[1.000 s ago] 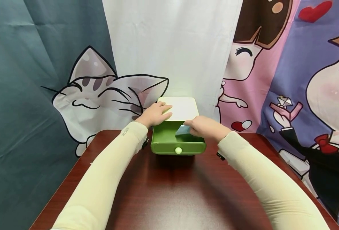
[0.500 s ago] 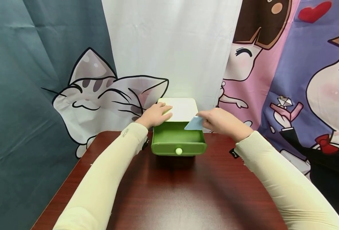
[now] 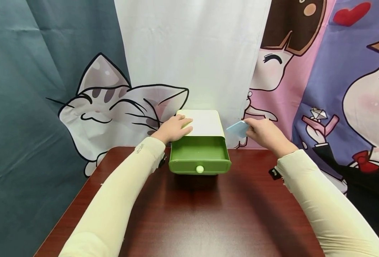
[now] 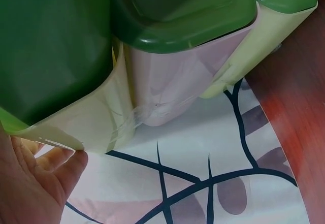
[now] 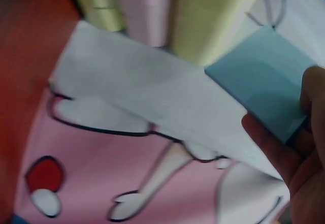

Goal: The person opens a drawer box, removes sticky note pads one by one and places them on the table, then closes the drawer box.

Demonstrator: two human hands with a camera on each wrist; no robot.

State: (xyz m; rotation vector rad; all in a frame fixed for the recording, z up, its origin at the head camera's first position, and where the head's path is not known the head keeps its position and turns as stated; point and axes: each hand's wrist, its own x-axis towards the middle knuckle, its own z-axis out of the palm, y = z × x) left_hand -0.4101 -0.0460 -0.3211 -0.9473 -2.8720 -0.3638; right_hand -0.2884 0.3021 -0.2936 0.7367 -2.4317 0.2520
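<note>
In the head view, the left hand (image 3: 172, 128) rests, fingers extended, at nine o'clock on the cabinet (image 3: 205, 122), apparently steadying it; the right hand (image 3: 265, 133) pinches a blue card (image 3: 237, 129) by one end, probably for clearance, at two o'clock from the open drawer (image 3: 183, 166).

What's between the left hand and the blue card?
In the head view, from the left hand to the blue card: the cabinet's pale top, then a narrow strip of backdrop.
</note>
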